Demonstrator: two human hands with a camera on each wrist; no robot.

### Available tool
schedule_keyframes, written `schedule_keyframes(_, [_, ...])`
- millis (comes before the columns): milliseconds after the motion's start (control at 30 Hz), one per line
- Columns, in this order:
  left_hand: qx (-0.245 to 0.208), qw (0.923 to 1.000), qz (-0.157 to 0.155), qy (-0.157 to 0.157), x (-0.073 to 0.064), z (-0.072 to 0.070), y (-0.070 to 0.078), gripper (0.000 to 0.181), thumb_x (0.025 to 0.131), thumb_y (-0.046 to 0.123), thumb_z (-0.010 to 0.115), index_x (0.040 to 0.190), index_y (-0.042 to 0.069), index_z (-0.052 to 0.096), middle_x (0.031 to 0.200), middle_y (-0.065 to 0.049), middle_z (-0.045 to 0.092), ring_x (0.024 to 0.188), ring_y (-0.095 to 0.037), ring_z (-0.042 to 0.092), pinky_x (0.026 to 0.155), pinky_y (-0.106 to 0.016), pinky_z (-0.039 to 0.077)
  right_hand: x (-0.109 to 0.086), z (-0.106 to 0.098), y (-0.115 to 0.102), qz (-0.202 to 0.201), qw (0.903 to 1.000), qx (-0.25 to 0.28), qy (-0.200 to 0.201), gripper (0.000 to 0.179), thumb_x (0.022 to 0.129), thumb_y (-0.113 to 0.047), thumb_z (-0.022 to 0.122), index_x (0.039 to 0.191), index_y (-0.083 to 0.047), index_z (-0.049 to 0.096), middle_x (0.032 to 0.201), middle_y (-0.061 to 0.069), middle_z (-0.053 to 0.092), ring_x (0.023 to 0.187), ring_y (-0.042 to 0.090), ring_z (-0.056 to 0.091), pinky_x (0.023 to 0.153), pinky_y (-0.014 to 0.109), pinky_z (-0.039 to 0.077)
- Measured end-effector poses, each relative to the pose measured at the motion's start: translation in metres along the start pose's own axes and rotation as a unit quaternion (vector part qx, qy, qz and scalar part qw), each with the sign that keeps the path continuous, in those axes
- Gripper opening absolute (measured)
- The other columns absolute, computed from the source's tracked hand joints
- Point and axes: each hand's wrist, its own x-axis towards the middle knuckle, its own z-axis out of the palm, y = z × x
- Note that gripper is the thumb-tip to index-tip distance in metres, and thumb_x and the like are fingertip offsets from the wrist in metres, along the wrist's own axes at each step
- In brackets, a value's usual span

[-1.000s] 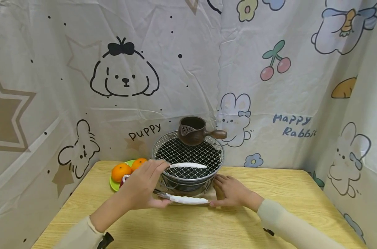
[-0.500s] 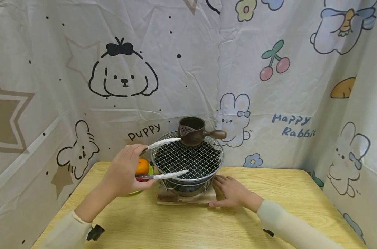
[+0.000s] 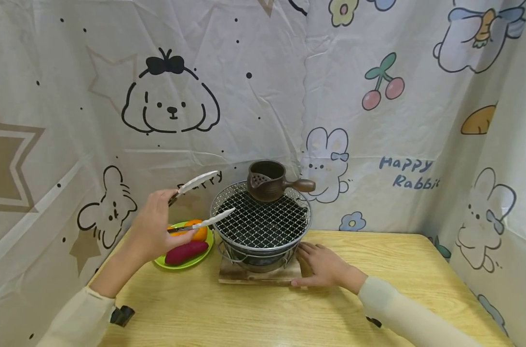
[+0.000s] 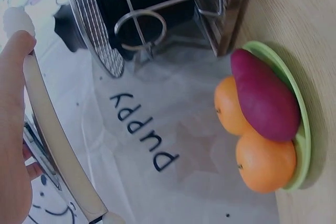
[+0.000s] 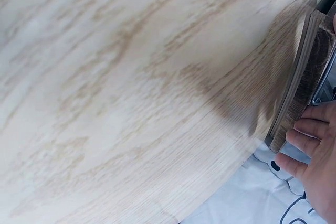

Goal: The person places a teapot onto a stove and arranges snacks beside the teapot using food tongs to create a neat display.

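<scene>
My left hand [image 3: 147, 224] holds a pair of tongs [image 3: 206, 222] with white tips, spread apart with nothing between them. The tongs are raised above the plate's side, their tips pointing toward the round grill [image 3: 263, 231]. A brown side-handled teapot [image 3: 267, 187] without a lid sits at the back of the wire mesh. Under the grill lies a wooden board [image 3: 256, 277]. My right hand [image 3: 325, 267] touches that board's right side, its fingers fairly straight, as the right wrist view also shows.
Left of the grill, a green plate [image 4: 307, 156] carries a purple sweet potato [image 4: 268, 98] and two oranges [image 4: 266, 161]. A printed cloth curtain [image 3: 263, 96] closes off the back and sides of the wooden table [image 3: 254, 318].
My left hand has drawn the tongs from over the grill leftward and up, away from the mesh. The plate with the sweet potato has come into fuller view. My right hand stays put.
</scene>
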Motion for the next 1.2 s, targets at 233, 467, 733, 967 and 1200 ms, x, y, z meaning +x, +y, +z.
schedule_keyframes(233, [-0.020, 0.9974, -0.064, -0.024, -0.007, -0.004, -0.016, 0.095, 0.069, 0.035, 0.085, 0.137, -0.012, 0.038, 0.129, -0.031, 0.048, 0.113, -0.043, 0.050, 0.089, -0.059, 0.052, -0.001, -0.001, 0.000, 0.004, 1.0000, 0.007, 0.001, 0.101, 0.088, -0.079, 0.052, 0.148, 0.002, 0.049, 0.153, 0.023, 0.049, 0.139, 0.042, 0.050, 0.111, 0.058, 0.044])
schedule_keyframes(467, [-0.015, 0.9969, -0.074, -0.025, -0.014, -0.004, -0.030, 0.094, 0.072, 0.037, 0.088, 0.135, -0.012, 0.039, 0.124, -0.029, 0.047, 0.107, -0.041, 0.048, 0.083, -0.056, 0.051, -0.001, 0.002, 0.001, 0.002, 1.0000, 0.002, 0.003, 0.102, 0.088, -0.080, 0.050, 0.148, 0.002, 0.049, 0.152, 0.023, 0.049, 0.139, 0.042, 0.050, 0.111, 0.058, 0.045])
schedule_keyframes(733, [-0.001, 0.9976, -0.061, -0.032, -0.024, -0.001, -0.039, 0.101, 0.087, 0.074, 0.059, 0.130, -0.016, 0.041, 0.114, -0.029, 0.049, 0.099, -0.040, 0.046, 0.079, -0.052, 0.046, -0.001, 0.003, 0.002, -0.001, 1.0000, 0.006, 0.005, 0.102, 0.088, -0.081, 0.049, 0.148, 0.002, 0.049, 0.152, 0.023, 0.049, 0.139, 0.042, 0.050, 0.111, 0.058, 0.045])
schedule_keyframes(967, [0.015, 0.9934, -0.089, -0.072, -0.032, 0.001, -0.046, 0.091, 0.072, 0.031, 0.090, 0.132, -0.017, 0.042, 0.117, -0.030, 0.050, 0.098, -0.040, 0.047, 0.078, -0.052, 0.048, -0.001, 0.000, 0.001, 0.002, 1.0000, 0.003, -0.001, 0.102, 0.088, -0.081, 0.049, 0.149, 0.001, 0.048, 0.153, 0.022, 0.049, 0.139, 0.041, 0.050, 0.112, 0.057, 0.044])
schedule_keyframes(1200, [0.033, 0.9872, -0.112, -0.109, -0.038, 0.002, -0.051, 0.089, 0.074, 0.037, 0.088, 0.131, -0.016, 0.043, 0.114, -0.029, 0.051, 0.098, -0.039, 0.048, 0.074, -0.052, 0.050, 0.000, -0.003, -0.001, -0.004, 1.0000, 0.002, 0.004, 0.100, 0.088, -0.079, 0.051, 0.148, 0.001, 0.049, 0.152, 0.022, 0.050, 0.138, 0.041, 0.051, 0.111, 0.056, 0.045])
